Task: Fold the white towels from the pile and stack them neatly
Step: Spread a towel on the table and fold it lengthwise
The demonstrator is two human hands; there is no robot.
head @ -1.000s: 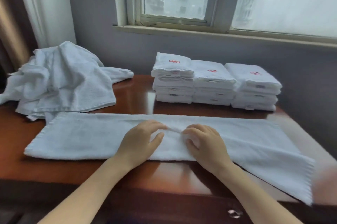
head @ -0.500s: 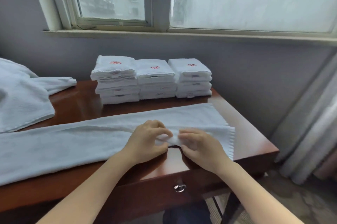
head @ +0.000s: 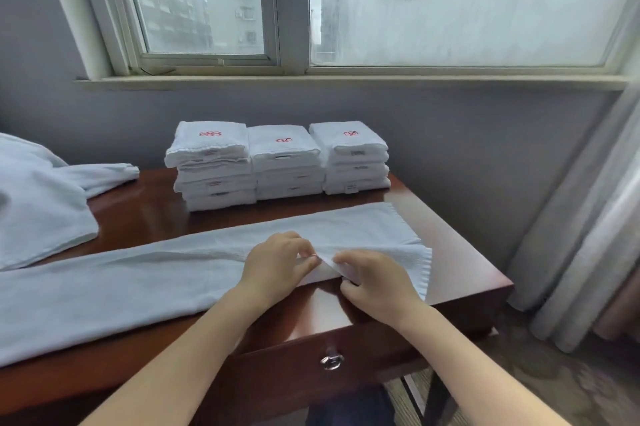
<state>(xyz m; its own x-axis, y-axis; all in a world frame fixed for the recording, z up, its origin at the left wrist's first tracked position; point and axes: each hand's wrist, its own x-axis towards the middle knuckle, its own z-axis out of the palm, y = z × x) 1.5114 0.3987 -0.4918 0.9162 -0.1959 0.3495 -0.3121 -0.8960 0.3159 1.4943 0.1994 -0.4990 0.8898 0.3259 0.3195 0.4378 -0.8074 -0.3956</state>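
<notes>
Drawer (head: 294, 368): set in the front of the table, shut, with a round metal pull (head: 331, 361); what it holds cannot be seen.
Left stack (head: 211, 165): several folded white towels at the back of the table, with a red stitched mark on the top one.
Middle stack (head: 285, 162): folded white towels touching the left stack, also with a red mark on top.
Right stack (head: 353, 157): folded white towels just beside the middle stack, with a red mark on top and small labels facing the front.
Unfolded pile (head: 38, 203): loose white towels heaped at the table's left end, running out of view.
Long towel (head: 138, 283): folded into a narrow strip and lying flat across the table in front of the stacks. Its fringed right end sits near the table's right front corner.
Left hand (head: 277, 264): fingers curled and pinching a raised crease of the long towel near its right end.
Right hand (head: 377, 283): fingers curled and pinching the towel's near edge at the front of the table, close beside the left hand.
Table (head: 145, 214): glossy reddish-brown wood.
Wall (head: 450, 134): plain grey, behind the stacks.
Window (head: 450, 2): wide, above a pale sill (head: 346, 81), with buildings outside.
Curtain (head: 581, 252): pale folds hanging at the right.
Floor (head: 554, 387): patterned carpet.
</notes>
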